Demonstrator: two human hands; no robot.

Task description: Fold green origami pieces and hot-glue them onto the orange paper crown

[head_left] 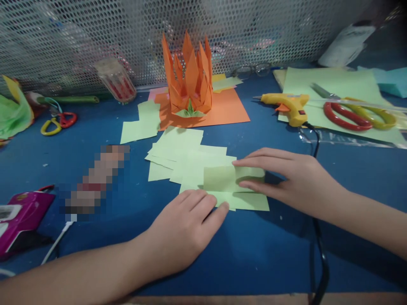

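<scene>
A light green paper [219, 178] with a crease across it lies in front of me, its back half raised as a flap. My left hand [190, 224], fingers curled, presses the paper's near left edge with thumb and fingertips. Around the flap's right part my right hand [280, 173] has its thumb in front and its fingers at the top edge. Under and behind this piece spread several loose light green papers [187, 142]. Beyond them an orange folded-paper flower [190, 80] stands on an orange sheet [229, 110], with a small green folded piece at its base.
On the right are a yellow glue gun [288, 106] with a black cord [321, 254] and large scissors [348, 116] on green sheets. To the left lie small scissors [60, 123], a jar [117, 80], a blurred-out object [95, 182] with a white cable and a magenta item [28, 216].
</scene>
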